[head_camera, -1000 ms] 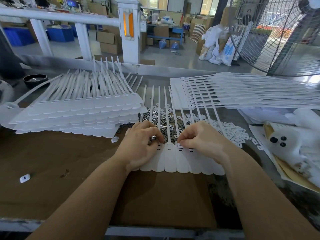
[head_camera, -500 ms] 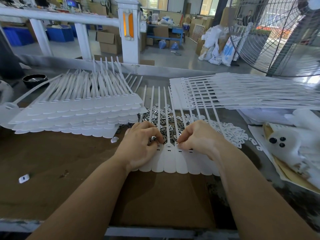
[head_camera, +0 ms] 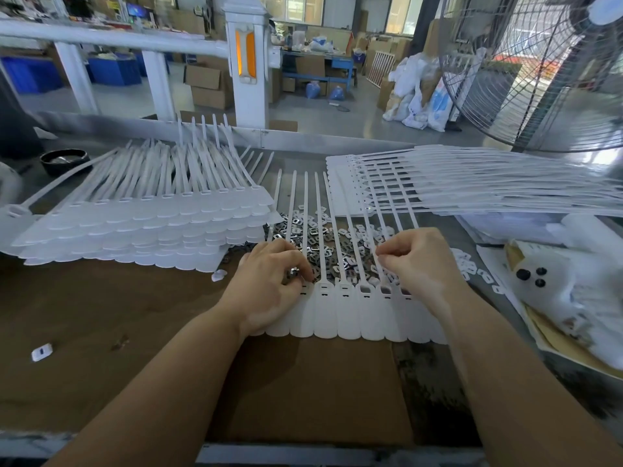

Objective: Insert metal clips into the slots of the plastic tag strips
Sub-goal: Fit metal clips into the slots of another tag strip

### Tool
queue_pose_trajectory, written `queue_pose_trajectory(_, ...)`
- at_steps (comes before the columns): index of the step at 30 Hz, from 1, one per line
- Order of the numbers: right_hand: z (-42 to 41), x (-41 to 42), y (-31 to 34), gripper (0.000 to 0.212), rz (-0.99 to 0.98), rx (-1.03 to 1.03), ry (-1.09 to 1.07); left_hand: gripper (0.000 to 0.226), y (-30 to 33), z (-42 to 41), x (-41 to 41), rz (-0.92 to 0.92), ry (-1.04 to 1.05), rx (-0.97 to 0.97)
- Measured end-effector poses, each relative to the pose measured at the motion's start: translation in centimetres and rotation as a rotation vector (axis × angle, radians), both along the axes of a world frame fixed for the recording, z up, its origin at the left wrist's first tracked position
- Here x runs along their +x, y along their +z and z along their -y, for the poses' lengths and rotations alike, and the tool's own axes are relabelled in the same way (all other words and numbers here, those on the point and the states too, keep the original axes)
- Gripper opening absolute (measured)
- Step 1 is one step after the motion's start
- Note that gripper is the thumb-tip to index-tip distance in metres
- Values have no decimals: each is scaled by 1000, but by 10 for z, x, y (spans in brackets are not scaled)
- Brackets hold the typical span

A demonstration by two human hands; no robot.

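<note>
A white plastic tag strip (head_camera: 337, 315) lies flat on the brown board, its thin straps pointing away from me. My left hand (head_camera: 269, 288) rests on the strip's left end and grips a few shiny metal clips (head_camera: 293, 273) in its curled fingers. My right hand (head_camera: 421, 264) hovers over the strip's right part with fingers curled, thumb against forefinger. I see nothing between those fingertips. Loose metal clips (head_camera: 317, 237) lie heaped under the straps just beyond both hands. Several slots (head_camera: 365, 289) between the hands are in view.
A tall stack of tag strips (head_camera: 141, 227) sits at left, another stack (head_camera: 472, 183) at back right. Small white plastic pieces (head_camera: 472, 267) are scattered right of my right hand. A white stuffed toy (head_camera: 556, 284) lies at far right, a black dish (head_camera: 64, 161) far left, a large fan (head_camera: 539, 72) behind.
My right hand has left the middle slot and moved right and slightly away, uncovering several slots. The left hand has stayed in place with its clips.
</note>
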State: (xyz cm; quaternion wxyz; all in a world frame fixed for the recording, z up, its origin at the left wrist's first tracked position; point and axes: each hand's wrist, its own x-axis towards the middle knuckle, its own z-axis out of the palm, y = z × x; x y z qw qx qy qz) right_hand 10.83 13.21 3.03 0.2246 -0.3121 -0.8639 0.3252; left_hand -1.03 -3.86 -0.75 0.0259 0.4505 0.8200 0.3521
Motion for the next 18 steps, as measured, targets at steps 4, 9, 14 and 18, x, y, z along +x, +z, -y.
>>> queue_pose_trajectory(4,-3,3,-6,16,143,122,15,23,5,-3,-1,47,10,-51)
queue_pose_trajectory(9,1,-1,-10,14,233,170,7,26,19,-13,0,70,47,-236)
queue_pose_trajectory(14,6,-5,-11,24,290,239,-9,20,21,-32,9,-104,204,-346)
queue_pose_trajectory(18,6,-8,-12,25,319,280,-23,23,12,-48,27,-142,297,-193)
